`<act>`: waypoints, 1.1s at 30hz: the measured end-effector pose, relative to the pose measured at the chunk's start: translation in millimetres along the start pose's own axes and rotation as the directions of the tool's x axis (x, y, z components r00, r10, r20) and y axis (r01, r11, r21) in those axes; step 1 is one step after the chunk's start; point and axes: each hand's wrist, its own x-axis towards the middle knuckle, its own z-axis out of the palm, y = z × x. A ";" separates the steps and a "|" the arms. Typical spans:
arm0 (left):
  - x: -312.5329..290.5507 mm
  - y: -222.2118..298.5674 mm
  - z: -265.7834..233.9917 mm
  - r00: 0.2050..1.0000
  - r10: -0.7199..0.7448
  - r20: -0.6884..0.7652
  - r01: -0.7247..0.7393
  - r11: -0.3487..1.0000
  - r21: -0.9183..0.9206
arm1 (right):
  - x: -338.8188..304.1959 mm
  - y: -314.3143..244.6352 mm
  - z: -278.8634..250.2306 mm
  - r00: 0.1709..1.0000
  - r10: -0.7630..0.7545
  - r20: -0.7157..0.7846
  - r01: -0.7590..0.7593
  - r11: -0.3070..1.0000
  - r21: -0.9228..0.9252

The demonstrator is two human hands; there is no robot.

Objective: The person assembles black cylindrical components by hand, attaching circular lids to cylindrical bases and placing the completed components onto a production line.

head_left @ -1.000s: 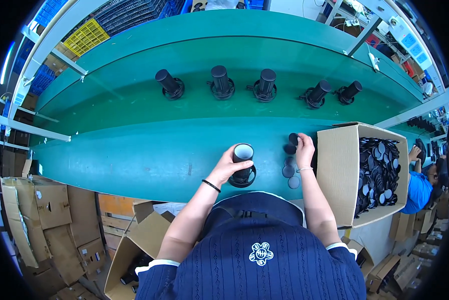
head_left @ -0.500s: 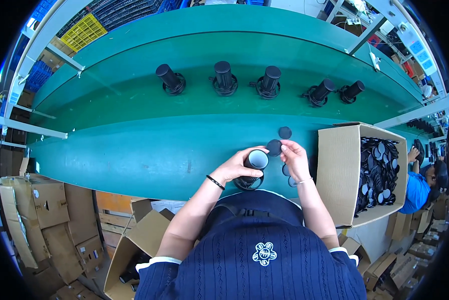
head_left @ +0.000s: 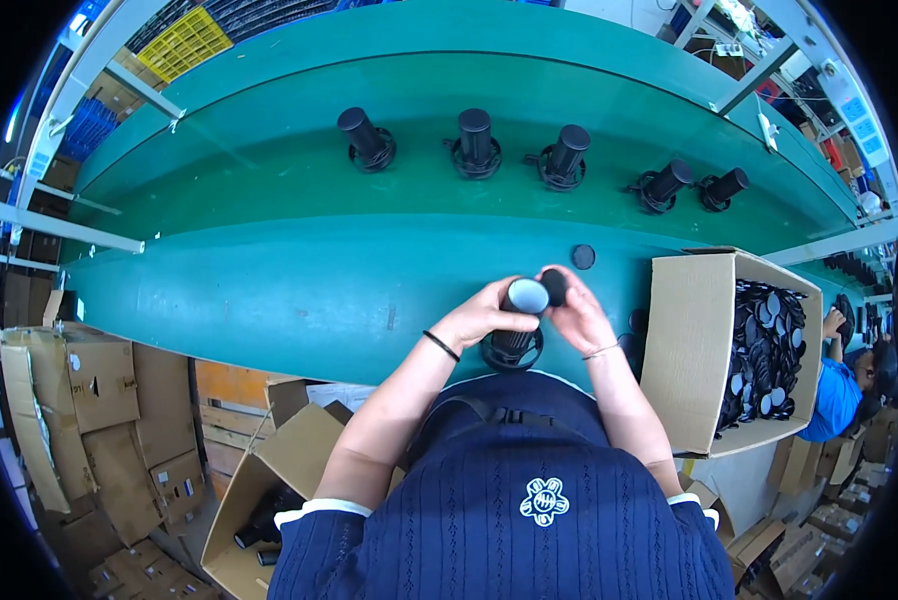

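My left hand (head_left: pixel 489 314) is closed around a black cylinder (head_left: pixel 514 338) with a ring-shaped base, standing near the front edge of the green work surface. Its round top, pale and whitish, faces up. Right beside that top, my right hand (head_left: pixel 579 318) pinches a thin black disc (head_left: pixel 556 286) between thumb and fingers. Another black disc (head_left: pixel 583 257) lies on the surface just beyond my right hand. More discs (head_left: pixel 638 321) rest between my right wrist and the cardboard box, partly hidden.
An open cardboard box (head_left: pixel 691 345) full of black discs (head_left: pixel 769 340) stands at right. Along the green belt (head_left: pixel 269 165) several similar black cylinders (head_left: pixel 474 145) stand in a row. A lower box (head_left: pixel 259 500) sits left of me; a person in blue (head_left: pixel 834 395) works far right.
My right hand has brought the disc close against the cylinder's top, turning it in the fingers. The whole view has shifted slightly. My left hand keeps its hold.
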 end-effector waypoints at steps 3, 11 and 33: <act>3.3 -3.4 -3.4 0.988 0.034 -0.153 -0.028 0.999 0.041 | 4.8 -12.2 -6.2 0.980 -0.122 -0.158 0.086 0.972 -0.218; 0.2 -38.1 -15.1 0.934 0.273 -0.231 -0.151 0.887 0.435 | 7.5 -18.4 30.8 0.978 -0.209 0.012 0.081 0.324 -0.943; -10.4 -49.6 5.8 0.838 0.508 -0.199 -0.261 0.694 0.671 | 0.2 -12.6 65.0 0.991 -0.130 0.042 0.034 -0.060 -0.998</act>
